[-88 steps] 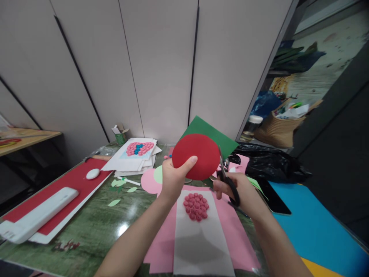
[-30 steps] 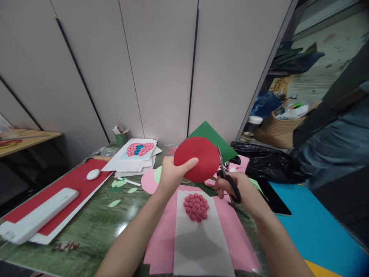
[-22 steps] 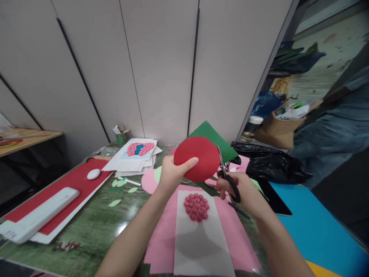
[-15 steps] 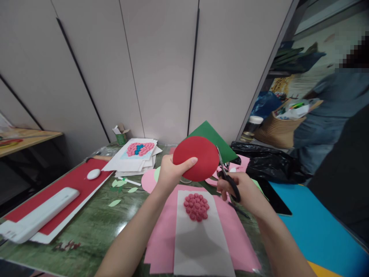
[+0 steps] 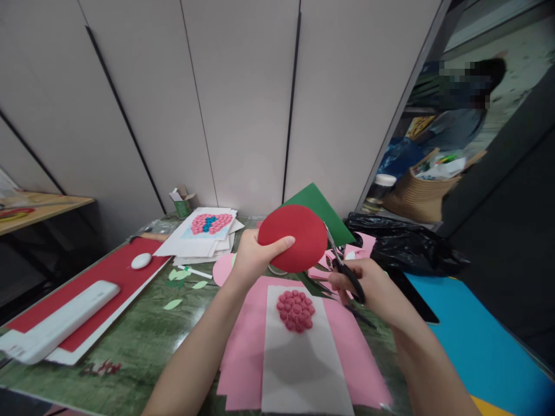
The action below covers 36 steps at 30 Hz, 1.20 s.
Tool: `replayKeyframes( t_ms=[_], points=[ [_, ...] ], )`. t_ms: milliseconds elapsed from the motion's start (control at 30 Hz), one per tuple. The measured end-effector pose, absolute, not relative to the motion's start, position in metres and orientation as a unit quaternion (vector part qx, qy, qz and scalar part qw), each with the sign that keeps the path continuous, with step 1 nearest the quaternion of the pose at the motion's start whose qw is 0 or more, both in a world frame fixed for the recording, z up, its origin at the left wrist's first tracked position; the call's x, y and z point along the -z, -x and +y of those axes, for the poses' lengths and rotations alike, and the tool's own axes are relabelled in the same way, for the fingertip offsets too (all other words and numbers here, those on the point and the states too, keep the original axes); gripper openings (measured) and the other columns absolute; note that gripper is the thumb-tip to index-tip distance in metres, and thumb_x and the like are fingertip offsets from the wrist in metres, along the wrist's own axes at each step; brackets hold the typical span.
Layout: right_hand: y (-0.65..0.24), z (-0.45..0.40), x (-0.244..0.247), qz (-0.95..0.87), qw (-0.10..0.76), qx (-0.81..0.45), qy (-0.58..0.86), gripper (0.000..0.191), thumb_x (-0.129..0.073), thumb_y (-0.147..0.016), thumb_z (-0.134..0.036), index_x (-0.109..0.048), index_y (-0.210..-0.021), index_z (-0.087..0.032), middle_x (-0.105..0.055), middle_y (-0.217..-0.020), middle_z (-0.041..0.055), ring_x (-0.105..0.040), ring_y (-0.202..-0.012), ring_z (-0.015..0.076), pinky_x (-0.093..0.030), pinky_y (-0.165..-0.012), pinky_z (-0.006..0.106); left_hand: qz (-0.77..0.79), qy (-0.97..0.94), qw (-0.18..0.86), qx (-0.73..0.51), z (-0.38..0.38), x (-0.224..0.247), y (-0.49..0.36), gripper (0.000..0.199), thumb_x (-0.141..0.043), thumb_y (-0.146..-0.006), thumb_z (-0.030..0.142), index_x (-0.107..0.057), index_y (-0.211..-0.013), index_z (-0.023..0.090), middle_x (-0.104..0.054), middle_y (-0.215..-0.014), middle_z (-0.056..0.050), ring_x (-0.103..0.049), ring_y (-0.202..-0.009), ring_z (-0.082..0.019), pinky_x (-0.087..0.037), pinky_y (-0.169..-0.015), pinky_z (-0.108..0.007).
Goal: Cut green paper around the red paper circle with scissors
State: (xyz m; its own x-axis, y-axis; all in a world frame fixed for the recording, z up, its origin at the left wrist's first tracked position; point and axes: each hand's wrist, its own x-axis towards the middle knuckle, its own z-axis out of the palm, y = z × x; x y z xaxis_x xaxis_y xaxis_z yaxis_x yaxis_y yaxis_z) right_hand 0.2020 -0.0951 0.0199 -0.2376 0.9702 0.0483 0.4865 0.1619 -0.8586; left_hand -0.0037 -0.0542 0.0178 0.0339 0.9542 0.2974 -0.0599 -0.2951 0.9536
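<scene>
A round red paper (image 5: 299, 231) is pinched in my left hand (image 5: 262, 254), the thumb lying on its face. My right hand (image 5: 362, 283) is closed on black-handled scissors (image 5: 349, 274), whose blades rest near the paper's right edge. Behind the red paper stands out a green sheet (image 5: 332, 216). Below my hands, a white sheet (image 5: 306, 370) lies on pink paper (image 5: 243, 346) and bears a cluster of dark pink rolled paper pieces (image 5: 296, 311).
On the left are a red sheet (image 5: 104, 274), a white bar-shaped device (image 5: 69, 318) and a mouse (image 5: 141, 261). Heart artwork (image 5: 210, 223) lies behind. A black bag (image 5: 403, 242), tablet (image 5: 411, 292) and blue sheet (image 5: 472, 329) are right. A person (image 5: 455, 127) is beyond.
The red paper and my left hand have shifted slightly left. The scissors have moved a little down and away from the paper's edge. The person in the background has moved and leans over.
</scene>
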Motion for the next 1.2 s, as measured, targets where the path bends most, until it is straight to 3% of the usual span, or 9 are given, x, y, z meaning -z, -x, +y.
replayKeyframes(
  t_ms=[367,700,1200],
  points=[
    [-0.2097,-0.0941,-0.0172,-0.7,0.309,-0.377,0.522,0.032,-0.057,-0.076,-0.036,-0.057,-0.054,-0.013,-0.053,-0.046,0.0006,-0.046,-0.048,0.0118,-0.03,-0.048,0.025,0.381,-0.578,0.458,-0.557,-0.0529,-0.0199,0.0081,0.033,-0.072,-0.062,0.034,-0.069,-0.085,0.011,-0.069,-0.086,-0.011,-0.063,-0.08,-0.025,-0.051,-0.065,-0.032],
    [-0.2079,-0.093,-0.0195,-0.703,0.299,-0.375,0.526,0.028,-0.055,-0.071,-0.027,-0.056,-0.047,-0.014,-0.054,-0.049,0.0012,-0.044,-0.049,0.0114,-0.03,-0.047,0.024,0.409,-0.593,0.457,-0.522,-0.0555,-0.0216,0.01,0.027,-0.072,-0.059,0.035,-0.068,-0.073,0.012,-0.068,-0.072,-0.008,-0.063,-0.069,-0.022,-0.048,-0.055,-0.027],
    [-0.2061,-0.0936,-0.016,-0.707,0.309,-0.37,0.517,0.032,-0.055,-0.074,-0.032,-0.055,-0.048,-0.014,-0.056,-0.049,0.0019,-0.047,-0.05,0.0122,-0.031,-0.048,0.024,0.406,-0.599,0.457,-0.517,-0.0559,-0.0243,0.0114,0.024,-0.072,-0.059,0.034,-0.066,-0.069,0.013,-0.066,-0.068,-0.005,-0.06,-0.064,-0.018,-0.045,-0.052,-0.024]
  ],
)
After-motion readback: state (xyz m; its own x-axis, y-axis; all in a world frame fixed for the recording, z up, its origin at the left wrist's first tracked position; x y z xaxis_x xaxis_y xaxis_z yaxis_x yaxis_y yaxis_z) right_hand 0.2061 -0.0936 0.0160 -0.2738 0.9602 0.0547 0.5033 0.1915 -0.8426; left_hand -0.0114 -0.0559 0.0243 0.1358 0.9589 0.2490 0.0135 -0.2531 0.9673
